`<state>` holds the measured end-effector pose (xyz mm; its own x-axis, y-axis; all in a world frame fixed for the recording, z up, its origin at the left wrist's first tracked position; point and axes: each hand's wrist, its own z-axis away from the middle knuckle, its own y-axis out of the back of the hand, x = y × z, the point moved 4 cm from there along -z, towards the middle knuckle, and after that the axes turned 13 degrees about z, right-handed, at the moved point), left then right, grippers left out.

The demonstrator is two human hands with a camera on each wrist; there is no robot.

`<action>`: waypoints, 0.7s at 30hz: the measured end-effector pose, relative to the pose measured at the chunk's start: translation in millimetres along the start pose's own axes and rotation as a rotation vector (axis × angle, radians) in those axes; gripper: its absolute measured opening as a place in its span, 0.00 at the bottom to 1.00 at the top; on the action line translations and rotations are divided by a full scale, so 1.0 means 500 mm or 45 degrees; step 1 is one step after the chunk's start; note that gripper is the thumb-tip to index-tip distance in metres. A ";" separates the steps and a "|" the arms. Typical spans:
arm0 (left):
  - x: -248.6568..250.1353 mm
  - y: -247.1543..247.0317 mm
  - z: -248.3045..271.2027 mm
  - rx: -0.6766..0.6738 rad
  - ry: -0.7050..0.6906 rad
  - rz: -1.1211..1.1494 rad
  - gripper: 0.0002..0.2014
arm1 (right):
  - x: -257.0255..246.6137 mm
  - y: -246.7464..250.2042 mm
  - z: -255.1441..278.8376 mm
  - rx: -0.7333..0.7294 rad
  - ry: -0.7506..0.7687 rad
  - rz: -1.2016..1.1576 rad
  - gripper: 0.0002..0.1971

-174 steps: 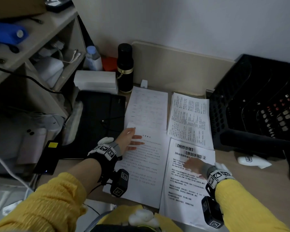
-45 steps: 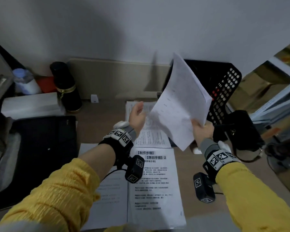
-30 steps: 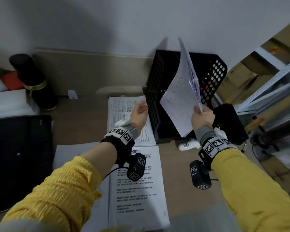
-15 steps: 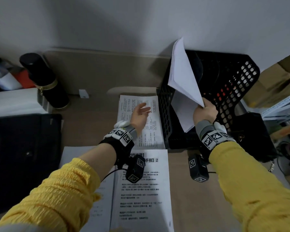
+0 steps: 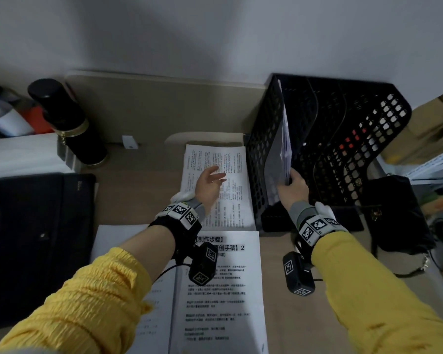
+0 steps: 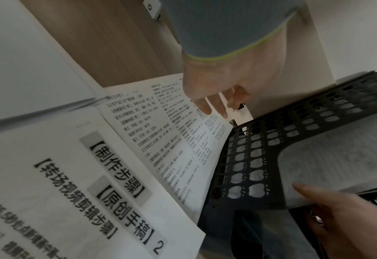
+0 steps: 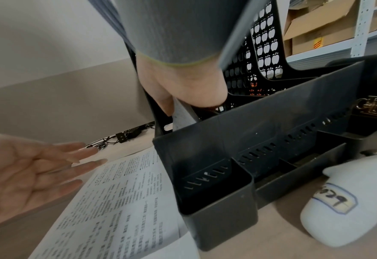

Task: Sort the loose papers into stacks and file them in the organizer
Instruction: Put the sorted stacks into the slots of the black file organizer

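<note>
The black perforated organizer (image 5: 343, 139) stands at the desk's back right. My right hand (image 5: 290, 178) pinches the lower edge of a thin paper stack (image 5: 284, 134) that stands upright in the organizer's leftmost slot. The right wrist view shows the thumb and fingers of that hand (image 7: 172, 105) closed on the paper (image 7: 181, 117) just above the front tray. My left hand (image 5: 218, 175) hovers open, palm turned right, over a densely printed sheet (image 5: 230, 205) lying beside the organizer. A sheet with a bold heading (image 5: 223, 290) and another sheet (image 5: 118, 236) lie nearer me.
A black flask (image 5: 69, 123) and a white box (image 5: 18, 154) stand at the back left, with a black folder (image 5: 36, 238) in front of them. A black bag (image 5: 399, 213) sits right of the organizer. A white labelled oval object (image 7: 342, 201) lies by the organizer's front tray.
My right hand has lowered the paper stack from above the organizer down into its leftmost slot. The left hand has stayed open over the printed sheet.
</note>
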<state>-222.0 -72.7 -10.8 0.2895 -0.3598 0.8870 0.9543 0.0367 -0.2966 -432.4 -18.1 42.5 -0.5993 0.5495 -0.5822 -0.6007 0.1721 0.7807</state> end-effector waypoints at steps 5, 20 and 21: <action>-0.023 0.061 0.006 0.090 0.008 -0.096 0.18 | 0.019 0.000 0.048 0.283 -0.040 0.098 0.26; -0.059 0.213 0.020 0.137 0.436 -0.642 0.14 | -0.003 -0.171 0.151 -0.304 0.330 0.030 0.13; -0.057 0.214 0.018 0.155 0.459 -0.627 0.08 | 0.004 -0.194 0.149 -0.421 0.317 0.097 0.15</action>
<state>-127.5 -50.2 -64.4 -0.2098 -0.6531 0.7276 0.9772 -0.1156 0.1781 -335.9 27.2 -17.3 -0.7339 0.3289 -0.5943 -0.6628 -0.1552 0.7325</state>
